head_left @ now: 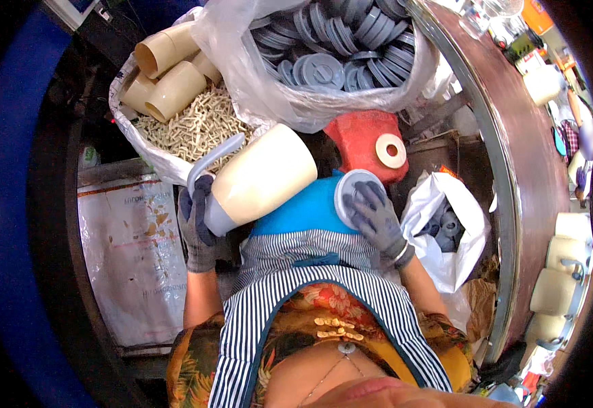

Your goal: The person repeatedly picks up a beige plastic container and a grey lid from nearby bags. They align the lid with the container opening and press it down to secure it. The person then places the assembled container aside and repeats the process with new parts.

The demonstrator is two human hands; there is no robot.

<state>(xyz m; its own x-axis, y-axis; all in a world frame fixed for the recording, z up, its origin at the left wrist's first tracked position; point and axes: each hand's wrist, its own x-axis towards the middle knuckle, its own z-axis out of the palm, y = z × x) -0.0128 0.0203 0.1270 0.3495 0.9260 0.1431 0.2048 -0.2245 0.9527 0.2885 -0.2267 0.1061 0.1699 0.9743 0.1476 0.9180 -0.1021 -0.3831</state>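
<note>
Cream plastic, smooth and glossy, forms the tapered jug (266, 173) tilted above the lap at the person's left; its curved grey handle (218, 158) rises beside the left hand (198, 224), whose knit-gloved fingers curl round the grey end; the right hand (380, 221), gloved alike, lays slightly spread fingers across a flat, round grey disc (343, 200), near the blue cloth (300, 211); whether its thumb pinches from behind, I cannot tell.

Ahead, crinkled clear plastic (222, 68) holds ridged grey discs (324, 71); a woven sack (148, 160) bears hollow cream cylinders (177, 88) over stubby pale rods (201, 119); a pale ring (381, 151) sits on something red (358, 136).
</note>
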